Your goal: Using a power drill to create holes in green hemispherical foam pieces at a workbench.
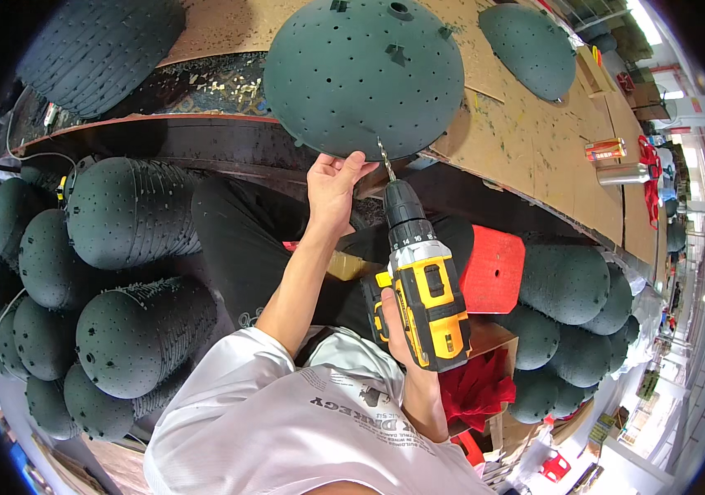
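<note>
A dark green plastic dome (352, 82), dotted with small holes, rests at the near edge of the table. My left hand (334, 186) pinches the dome's near rim between thumb and fingers. In my right hand (398, 330) is a yellow and black cordless drill (428, 289), pointing away from me. Its long drill bit (385, 157) meets the dome close to the rim, just right of my left fingers; whether the tip has gone through I cannot tell. A few square tabs and one larger round hole show on the dome's far part.
Stacks of green domes stand on the left (134, 210) and right (567, 285). Another dome (530, 49) and a nested stack (101, 54) lie on the cardboard-covered table (526, 148). A metal cylinder (623, 174) sits at its right edge. A red stool (494, 271) is beside my right knee.
</note>
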{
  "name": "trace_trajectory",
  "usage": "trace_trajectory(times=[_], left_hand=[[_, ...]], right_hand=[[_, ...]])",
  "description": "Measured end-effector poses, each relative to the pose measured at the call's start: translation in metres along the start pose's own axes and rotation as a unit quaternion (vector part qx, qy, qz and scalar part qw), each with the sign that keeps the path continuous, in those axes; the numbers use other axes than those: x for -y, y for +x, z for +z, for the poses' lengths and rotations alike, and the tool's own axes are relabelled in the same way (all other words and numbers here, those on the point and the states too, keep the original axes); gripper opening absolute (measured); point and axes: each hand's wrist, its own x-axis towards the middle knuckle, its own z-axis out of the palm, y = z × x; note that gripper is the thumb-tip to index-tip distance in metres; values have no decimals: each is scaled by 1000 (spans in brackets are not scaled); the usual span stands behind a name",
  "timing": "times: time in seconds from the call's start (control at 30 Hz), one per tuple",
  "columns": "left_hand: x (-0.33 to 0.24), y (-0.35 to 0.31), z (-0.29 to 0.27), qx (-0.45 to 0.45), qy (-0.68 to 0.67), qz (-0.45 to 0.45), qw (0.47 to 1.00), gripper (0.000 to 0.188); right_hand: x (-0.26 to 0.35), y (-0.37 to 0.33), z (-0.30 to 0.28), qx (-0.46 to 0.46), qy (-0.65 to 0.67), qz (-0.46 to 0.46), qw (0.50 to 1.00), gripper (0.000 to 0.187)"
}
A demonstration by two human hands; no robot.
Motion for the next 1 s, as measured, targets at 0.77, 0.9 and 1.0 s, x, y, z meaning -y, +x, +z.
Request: trace_trajectory(times=[0.77,0.9,1.0], left_hand=[[5,1,4,-19,13,5,1000,19],[6,-4,8,-29,-2,-7,1000,22],[7,-14,11,-52,53,-59,995,25]], right_hand=[[4,6,-1,4,-14,-8,1000,20],[-1,22,6,38,135,45,989,41],[-13,39,16,27,45,-25,998,50]])
